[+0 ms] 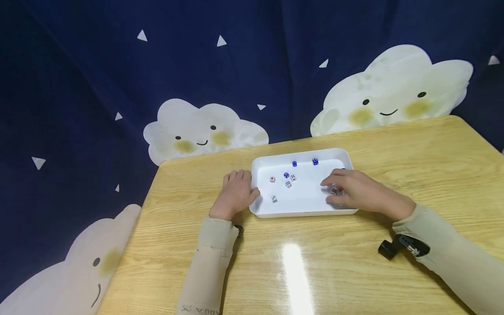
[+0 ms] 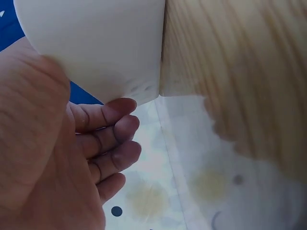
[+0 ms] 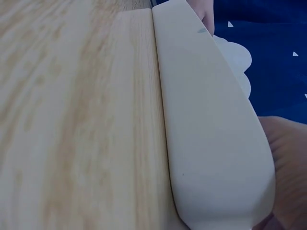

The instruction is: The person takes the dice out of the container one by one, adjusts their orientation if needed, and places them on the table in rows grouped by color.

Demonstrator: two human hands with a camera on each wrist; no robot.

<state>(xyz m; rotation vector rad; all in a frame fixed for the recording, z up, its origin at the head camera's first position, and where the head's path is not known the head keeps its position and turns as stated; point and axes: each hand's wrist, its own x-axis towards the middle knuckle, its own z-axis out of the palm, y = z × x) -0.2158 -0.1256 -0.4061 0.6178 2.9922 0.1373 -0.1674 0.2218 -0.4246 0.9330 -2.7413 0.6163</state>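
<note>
A shallow white tray (image 1: 303, 203) holds several small white and blue dice. My left hand (image 1: 235, 190) grips the tray's left end, thumb over the rim and fingers along the outside; the left wrist view shows those fingers (image 2: 120, 158) curled by the tray's outer wall (image 2: 105, 43). Inside the right end, my right hand (image 1: 354, 190) reaches over the rim, thumb and fingers parted around a white die (image 1: 334, 191). Among the others are a die with a red pip (image 1: 272, 179) and a blue die (image 1: 315, 162). In the right wrist view, the tray wall hides most of this hand.
The tray stands on a light wooden table (image 1: 165, 245). Cloud-shaped white panels (image 1: 204, 124) and a dark blue curtain (image 1: 267, 65) line the back. A black strap with a small block (image 1: 387, 249) is worn on the right wrist.
</note>
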